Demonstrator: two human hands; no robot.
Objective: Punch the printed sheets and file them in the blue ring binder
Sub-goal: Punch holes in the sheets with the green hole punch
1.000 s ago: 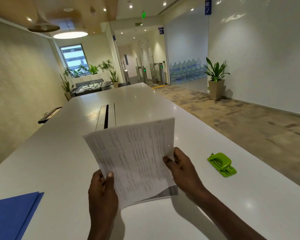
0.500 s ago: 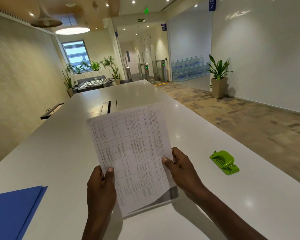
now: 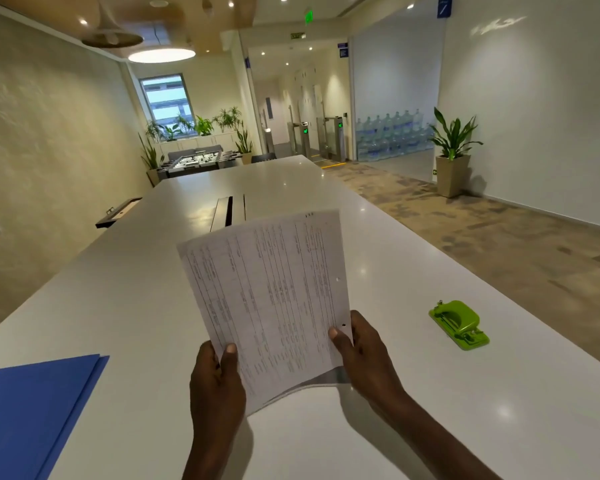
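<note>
- Our left hand [image 3: 219, 382] pinches the near left corner of the thin stack of white printed sheets [image 3: 267, 299], thumb on the front; our right hand [image 3: 364, 355] pinches the near right edge, thumb on the face and fingers behind; both hands are clamped on the paper, set apart by its width, holding it tilted up above the table.
- Two small round holes show along the right edge of the top sheet, one near the right thumb and one farther up; we judge the punching done, at least for the front sheet, and the filing step now in hand; whether every sheet behind is punched we cannot tell.
- The flat blue ring binder [image 3: 32, 410] lies closed at the near left, well apart from the stack; next we must carry the sheets left, open the cover, and line the holes up with the rings.
- The small green plastic hole punch [image 3: 459, 323] sits on the right, apart from our hands.
- The long glossy white table [image 3: 326, 438] runs far ahead, a dark slot in its middle; beyond it are potted plants [image 3: 452, 140], stacked water bottles behind glass, and a window.
</note>
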